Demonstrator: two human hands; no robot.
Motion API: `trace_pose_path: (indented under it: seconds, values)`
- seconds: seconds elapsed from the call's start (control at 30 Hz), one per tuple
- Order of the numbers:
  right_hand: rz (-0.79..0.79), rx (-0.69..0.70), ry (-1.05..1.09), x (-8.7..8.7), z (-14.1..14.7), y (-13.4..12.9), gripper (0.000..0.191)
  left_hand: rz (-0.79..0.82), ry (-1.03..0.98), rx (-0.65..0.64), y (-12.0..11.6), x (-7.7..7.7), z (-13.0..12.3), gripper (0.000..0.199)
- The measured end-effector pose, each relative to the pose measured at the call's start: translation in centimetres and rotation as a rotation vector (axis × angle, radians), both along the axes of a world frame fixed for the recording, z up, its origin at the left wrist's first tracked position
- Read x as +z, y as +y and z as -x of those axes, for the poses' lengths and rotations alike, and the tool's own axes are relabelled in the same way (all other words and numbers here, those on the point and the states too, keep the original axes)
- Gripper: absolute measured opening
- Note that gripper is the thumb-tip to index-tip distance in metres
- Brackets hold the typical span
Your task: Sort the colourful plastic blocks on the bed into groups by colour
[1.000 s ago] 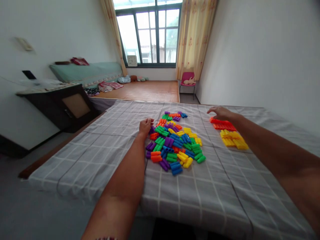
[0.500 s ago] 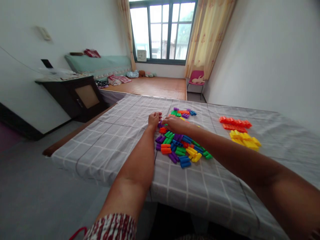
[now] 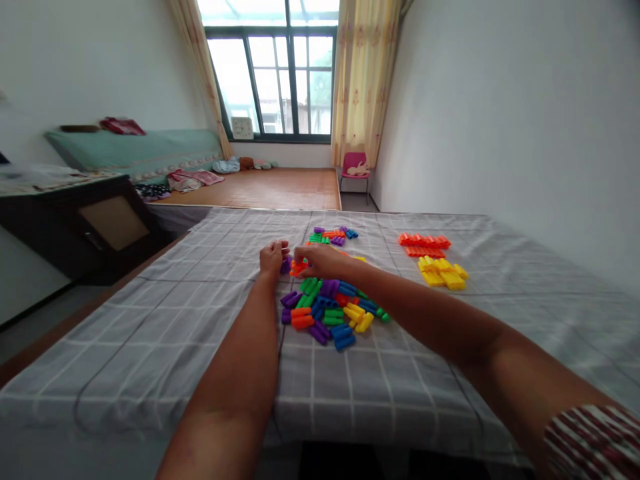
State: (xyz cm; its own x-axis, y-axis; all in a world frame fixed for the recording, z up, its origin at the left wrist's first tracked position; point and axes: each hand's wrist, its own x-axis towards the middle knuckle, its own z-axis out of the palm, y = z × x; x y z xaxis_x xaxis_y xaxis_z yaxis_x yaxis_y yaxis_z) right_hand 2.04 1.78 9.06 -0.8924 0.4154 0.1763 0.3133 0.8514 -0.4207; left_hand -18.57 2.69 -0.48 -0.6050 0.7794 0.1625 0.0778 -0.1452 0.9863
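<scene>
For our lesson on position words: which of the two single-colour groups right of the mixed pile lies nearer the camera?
The yellow group, the one in front; the orange group sits just behind it, farther from the camera.

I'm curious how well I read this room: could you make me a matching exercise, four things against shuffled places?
1. Chair
2. Clock
3. Separate yellow group
4. Right hand

A. Over the mixed-colour pile
B. Holding a soft toy
C. Nearer the viewer than the orange rows
D. At the window's foot

Pairs: 1-B, 2-D, 3-C, 4-A
</scene>
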Motion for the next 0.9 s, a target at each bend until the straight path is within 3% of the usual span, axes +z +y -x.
trace_pose_path:
  seconds: [0.13,0.27,0.37,0.43,0.53,0.7,0.9]
  values:
    - [-0.051,-0.278,0.121,0.2,-5.9,5.2,0.022,0.010,0.029,0.010,-0.2,0.1,-0.1,0.038]
    - [0.098,-0.634,0.211,0.0,-15.9,12.4,0.023,0.014,0.047,0.005,0.1,0.0,0.1,0.039]
    - [0.047,-0.961,0.143,-0.1,-22.8,16.1,0.025,0.007,0.054,0.001,0.2,-0.2,0.3,0.039]
    - [0.012,-1.087,0.053,-0.2,-25.8,17.4,0.028,0.013,0.060,0.002,0.3,-0.3,0.4,0.039]
    - [0.002,-1.124,-0.088,-0.7,-27.5,18.3,0.029,0.037,0.069,-0.006,0.4,-0.3,0.4,0.039]
    - [-0.008,-1.084,-0.233,-1.8,-26.4,19.1,0.025,0.040,0.088,-0.013,0.5,-0.4,0.5,0.039]
    - [-0.042,-1.136,-0.317,-3.1,-25.6,19.5,0.028,0.046,0.139,-0.018,0.4,-0.5,0.6,0.042]
